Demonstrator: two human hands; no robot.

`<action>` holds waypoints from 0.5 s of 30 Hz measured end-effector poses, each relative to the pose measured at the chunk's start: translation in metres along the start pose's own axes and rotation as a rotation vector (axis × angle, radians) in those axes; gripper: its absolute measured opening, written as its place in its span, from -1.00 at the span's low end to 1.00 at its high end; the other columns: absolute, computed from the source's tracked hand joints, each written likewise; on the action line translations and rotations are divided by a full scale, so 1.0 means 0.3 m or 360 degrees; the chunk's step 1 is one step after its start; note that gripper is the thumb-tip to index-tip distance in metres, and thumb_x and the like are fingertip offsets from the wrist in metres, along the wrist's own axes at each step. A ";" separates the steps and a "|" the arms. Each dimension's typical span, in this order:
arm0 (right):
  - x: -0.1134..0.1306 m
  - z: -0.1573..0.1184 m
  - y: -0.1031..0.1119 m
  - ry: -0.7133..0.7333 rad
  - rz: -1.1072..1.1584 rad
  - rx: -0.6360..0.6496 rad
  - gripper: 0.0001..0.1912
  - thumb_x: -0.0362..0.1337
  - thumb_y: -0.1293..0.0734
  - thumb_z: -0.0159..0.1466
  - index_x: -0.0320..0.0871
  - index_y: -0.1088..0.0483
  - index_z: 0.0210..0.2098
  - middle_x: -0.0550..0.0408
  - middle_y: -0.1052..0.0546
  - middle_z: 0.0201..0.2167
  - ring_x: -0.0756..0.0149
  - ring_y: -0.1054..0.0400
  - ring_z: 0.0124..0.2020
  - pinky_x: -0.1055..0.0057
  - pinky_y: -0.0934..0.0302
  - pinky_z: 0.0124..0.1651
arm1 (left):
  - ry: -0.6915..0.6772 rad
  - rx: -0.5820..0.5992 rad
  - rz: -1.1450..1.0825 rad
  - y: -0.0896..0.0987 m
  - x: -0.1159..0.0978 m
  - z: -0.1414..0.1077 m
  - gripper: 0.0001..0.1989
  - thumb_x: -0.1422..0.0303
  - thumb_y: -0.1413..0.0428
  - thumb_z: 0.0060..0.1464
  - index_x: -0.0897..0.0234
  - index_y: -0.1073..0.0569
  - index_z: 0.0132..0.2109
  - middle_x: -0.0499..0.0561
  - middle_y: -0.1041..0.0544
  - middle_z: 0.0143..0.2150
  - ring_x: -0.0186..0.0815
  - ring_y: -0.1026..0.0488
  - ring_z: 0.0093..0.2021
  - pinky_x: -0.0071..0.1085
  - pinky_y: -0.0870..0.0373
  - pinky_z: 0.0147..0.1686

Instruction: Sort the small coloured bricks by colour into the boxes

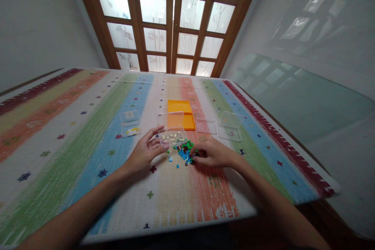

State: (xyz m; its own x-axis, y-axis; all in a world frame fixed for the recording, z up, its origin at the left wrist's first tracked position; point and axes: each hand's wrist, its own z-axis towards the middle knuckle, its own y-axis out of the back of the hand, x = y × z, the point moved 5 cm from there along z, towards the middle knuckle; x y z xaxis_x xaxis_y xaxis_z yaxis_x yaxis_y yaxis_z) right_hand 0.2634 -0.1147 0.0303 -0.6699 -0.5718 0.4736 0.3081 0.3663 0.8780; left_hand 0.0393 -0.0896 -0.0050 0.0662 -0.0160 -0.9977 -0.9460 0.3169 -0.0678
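Observation:
My left hand point(150, 145) is curled around the left end of a clear plastic box point(184, 137), thumb at its near side and index finger at its far side. Small cream-coloured pieces point(171, 138) lie scattered inside this box, and its lid stands raised. Just right of it, a heap of small toy building bricks point(185, 155) in blue, green and dark brown rests on the tablecloth. My right hand point(209, 152) has its fingers bent together at the heap's right edge; what the fingertips hold, if anything, is hidden. A few loose blue bricks point(170, 159) lie in front.
Behind the clear box sits an open orange case point(190, 122). To the left, another clear box point(131, 129) contains yellow pieces. Farther right are a shallow clear tray point(206, 126) and an open clear box point(230, 133). A striped cloth point(117, 183) covers the table.

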 end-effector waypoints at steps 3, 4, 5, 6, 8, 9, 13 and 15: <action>0.009 -0.004 -0.040 -0.0009 -0.0055 -0.0004 -0.71 -0.37 -0.31 0.27 -0.14 -0.58 -0.07 0.10 -0.59 -0.43 0.37 -0.38 -0.44 0.45 -0.17 -0.27 | -0.0002 -0.0013 0.0031 0.001 -0.003 0.002 -0.30 0.31 -0.36 -0.01 0.17 -0.35 0.27 0.21 -0.37 0.31 -0.18 -0.53 -0.03 -0.16 -0.52 0.04; 0.014 -0.004 -0.050 0.0001 -0.0072 -0.0005 -0.71 -0.37 -0.30 0.27 -0.14 -0.58 -0.06 0.10 -0.60 -0.42 0.36 -0.38 -0.43 0.44 -0.17 -0.26 | 0.0000 -0.0009 0.0037 0.000 -0.003 0.002 -0.30 0.31 -0.36 -0.02 0.18 -0.35 0.27 0.22 -0.37 0.32 -0.18 -0.53 -0.02 -0.16 -0.52 0.05; 0.019 -0.004 -0.057 0.0010 -0.0087 -0.0008 -0.70 -0.37 -0.29 0.27 -0.13 -0.58 -0.06 0.09 -0.60 -0.42 0.35 -0.39 -0.43 0.43 -0.17 -0.26 | 0.0000 -0.0009 0.0036 0.000 -0.004 0.003 -0.30 0.31 -0.36 -0.01 0.18 -0.35 0.27 0.22 -0.37 0.32 -0.18 -0.53 -0.02 -0.16 -0.52 0.05; 0.023 -0.003 -0.063 0.0014 -0.0102 -0.0011 -0.70 -0.37 -0.29 0.27 -0.12 -0.58 -0.07 0.09 -0.61 -0.41 0.35 -0.39 -0.43 0.44 -0.17 -0.27 | 0.0000 -0.0006 0.0034 0.000 -0.004 0.003 -0.31 0.31 -0.36 -0.01 0.18 -0.35 0.26 0.22 -0.37 0.32 -0.19 -0.53 -0.02 -0.16 -0.52 0.05; 0.026 -0.003 -0.067 0.0004 -0.0143 -0.0027 -0.71 -0.37 -0.29 0.27 -0.12 -0.59 -0.08 0.08 -0.60 -0.42 0.33 -0.39 -0.42 0.44 -0.16 -0.29 | 0.0002 -0.0002 0.0037 -0.001 -0.003 0.003 -0.31 0.31 -0.36 -0.01 0.18 -0.36 0.26 0.21 -0.39 0.30 -0.19 -0.54 -0.03 -0.17 -0.52 0.05; 0.026 -0.003 -0.067 -0.0004 -0.0166 -0.0038 -0.72 -0.36 -0.30 0.27 -0.12 -0.59 -0.08 0.08 -0.61 -0.42 0.33 -0.40 -0.41 0.44 -0.15 -0.29 | 0.0003 -0.0003 0.0042 0.000 -0.003 0.003 -0.32 0.31 -0.35 -0.01 0.18 -0.36 0.26 0.21 -0.40 0.30 -0.20 -0.54 -0.03 -0.17 -0.52 0.05; 0.025 -0.009 -0.059 -0.0018 -0.0210 -0.0053 -0.73 -0.36 -0.31 0.28 -0.14 -0.59 -0.09 0.04 -0.63 -0.38 0.32 -0.43 -0.38 0.44 -0.15 -0.28 | 0.0006 -0.0018 0.0045 0.001 -0.006 0.000 -0.31 0.30 -0.36 0.00 0.18 -0.35 0.26 0.21 -0.38 0.31 -0.19 -0.53 -0.02 -0.17 -0.51 0.06; 0.027 -0.010 -0.056 -0.0012 -0.0214 -0.0045 -0.73 -0.36 -0.30 0.29 -0.14 -0.59 -0.08 0.04 -0.63 -0.37 0.32 -0.43 -0.39 0.44 -0.14 -0.29 | 0.0005 -0.0022 0.0041 0.002 -0.005 0.000 -0.31 0.29 -0.36 0.00 0.18 -0.34 0.26 0.21 -0.36 0.32 -0.19 -0.53 -0.01 -0.19 -0.51 0.06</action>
State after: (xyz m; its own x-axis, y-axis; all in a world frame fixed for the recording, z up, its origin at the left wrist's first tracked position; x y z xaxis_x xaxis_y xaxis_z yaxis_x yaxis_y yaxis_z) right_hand 0.2549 -0.1276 0.0196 -0.7116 -0.6086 0.3510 0.2340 0.2658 0.9352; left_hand 0.0387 -0.0895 -0.0035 0.0404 -0.0112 -0.9991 -0.9517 0.3041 -0.0419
